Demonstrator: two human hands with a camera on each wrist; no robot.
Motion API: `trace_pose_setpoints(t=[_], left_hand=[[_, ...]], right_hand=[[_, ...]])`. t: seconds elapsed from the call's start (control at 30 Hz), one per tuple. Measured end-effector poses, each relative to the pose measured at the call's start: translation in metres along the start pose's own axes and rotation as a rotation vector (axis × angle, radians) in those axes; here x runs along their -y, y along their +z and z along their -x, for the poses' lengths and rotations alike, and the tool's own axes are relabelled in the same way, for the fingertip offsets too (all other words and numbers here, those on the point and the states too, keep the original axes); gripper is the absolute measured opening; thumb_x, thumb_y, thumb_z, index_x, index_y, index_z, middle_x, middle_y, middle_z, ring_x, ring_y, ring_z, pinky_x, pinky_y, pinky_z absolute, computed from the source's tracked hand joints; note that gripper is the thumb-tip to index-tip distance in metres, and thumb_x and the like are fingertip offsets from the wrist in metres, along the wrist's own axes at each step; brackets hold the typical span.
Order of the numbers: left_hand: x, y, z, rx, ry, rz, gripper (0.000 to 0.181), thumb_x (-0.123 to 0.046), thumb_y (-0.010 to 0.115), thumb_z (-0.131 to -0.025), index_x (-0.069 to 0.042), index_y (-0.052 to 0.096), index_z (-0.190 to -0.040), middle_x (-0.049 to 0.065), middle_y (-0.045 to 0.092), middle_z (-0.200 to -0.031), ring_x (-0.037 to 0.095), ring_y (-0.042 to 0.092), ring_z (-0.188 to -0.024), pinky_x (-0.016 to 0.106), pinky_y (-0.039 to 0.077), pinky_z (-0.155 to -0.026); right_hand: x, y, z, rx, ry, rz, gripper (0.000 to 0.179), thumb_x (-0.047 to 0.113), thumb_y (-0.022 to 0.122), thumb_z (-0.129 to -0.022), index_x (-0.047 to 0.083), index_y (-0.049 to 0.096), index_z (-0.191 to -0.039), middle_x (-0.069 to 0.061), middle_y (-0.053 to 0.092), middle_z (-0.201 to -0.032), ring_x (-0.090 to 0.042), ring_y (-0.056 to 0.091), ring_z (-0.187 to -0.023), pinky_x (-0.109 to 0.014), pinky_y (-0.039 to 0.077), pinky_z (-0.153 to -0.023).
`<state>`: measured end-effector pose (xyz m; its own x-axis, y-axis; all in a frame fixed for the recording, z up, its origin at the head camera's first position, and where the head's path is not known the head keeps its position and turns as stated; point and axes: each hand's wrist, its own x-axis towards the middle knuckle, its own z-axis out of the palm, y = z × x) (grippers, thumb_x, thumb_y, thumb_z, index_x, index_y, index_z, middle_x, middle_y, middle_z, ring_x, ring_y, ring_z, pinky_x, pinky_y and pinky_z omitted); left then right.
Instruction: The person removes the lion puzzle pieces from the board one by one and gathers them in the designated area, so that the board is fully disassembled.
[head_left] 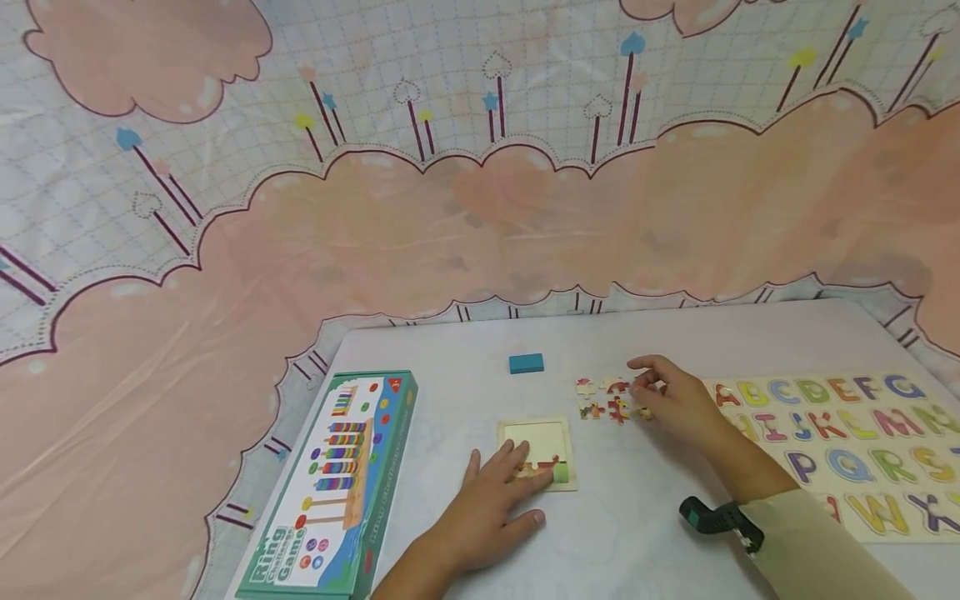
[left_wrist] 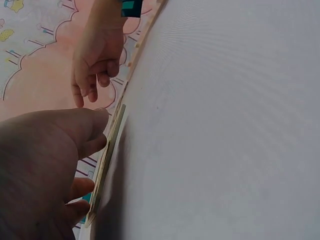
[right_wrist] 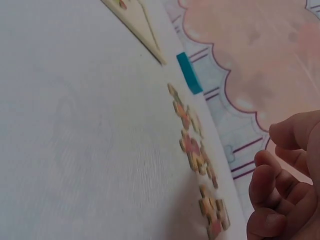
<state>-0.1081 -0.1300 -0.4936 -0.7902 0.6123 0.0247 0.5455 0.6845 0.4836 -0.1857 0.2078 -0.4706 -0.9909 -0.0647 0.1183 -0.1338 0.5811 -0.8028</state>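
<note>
My left hand (head_left: 487,508) lies with spread fingers over a small square wooden puzzle tray (head_left: 534,425), fingertips on its lower part. A strip of puzzle picture with a green patch (head_left: 560,472) shows along the tray's bottom, partly hidden by the fingers. My right hand (head_left: 675,400) hovers beside a group of loose jigsaw pieces (head_left: 618,408), its fingers loosely bent. In the right wrist view, nothing is between the thumb and fingers of that hand (right_wrist: 287,185), and the puzzle pieces (right_wrist: 192,150) lie on the table below.
A blue block (head_left: 527,363) lies behind the tray. To the left is a Ring Challenge Game box (head_left: 337,483). An alphabet board (head_left: 847,433) with colourful letters lies at the right, partly under the right forearm. A patterned cloth (head_left: 480,225) hangs behind the white table (head_left: 450,358).
</note>
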Motion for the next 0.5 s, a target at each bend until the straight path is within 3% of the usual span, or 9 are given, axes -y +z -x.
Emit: trace_pose_setpoints(t=[0.27,0.5], left_hand=[[0.007,0.0,0.007,-0.007,-0.044,-0.017,0.05,-0.044,0.062,-0.106,-0.038,0.058,-0.155,0.006,0.035,-0.173,0.031,0.021,-0.163,0.073,0.009,-0.124],[0.016,-0.003,0.022,-0.047,-0.074,-0.027,0.048,-0.044,0.065,-0.105,-0.032,0.063,-0.151,0.011,0.039,-0.17,0.037,0.028,-0.16,0.078,0.013,-0.12]], right_hand=[[0.017,0.018,-0.003,0.075,0.005,-0.061,0.032,0.012,0.068,-0.104,0.003,0.065,-0.135,-0.009,0.068,-0.11,-0.021,0.06,-0.079,-0.029,0.052,-0.06],[0.033,0.043,-0.002,0.19,-0.026,-0.042,0.02,0.011,0.07,-0.101,0.007,0.073,-0.12,-0.001,0.07,-0.104,-0.021,0.058,-0.083,-0.029,0.052,-0.064]])
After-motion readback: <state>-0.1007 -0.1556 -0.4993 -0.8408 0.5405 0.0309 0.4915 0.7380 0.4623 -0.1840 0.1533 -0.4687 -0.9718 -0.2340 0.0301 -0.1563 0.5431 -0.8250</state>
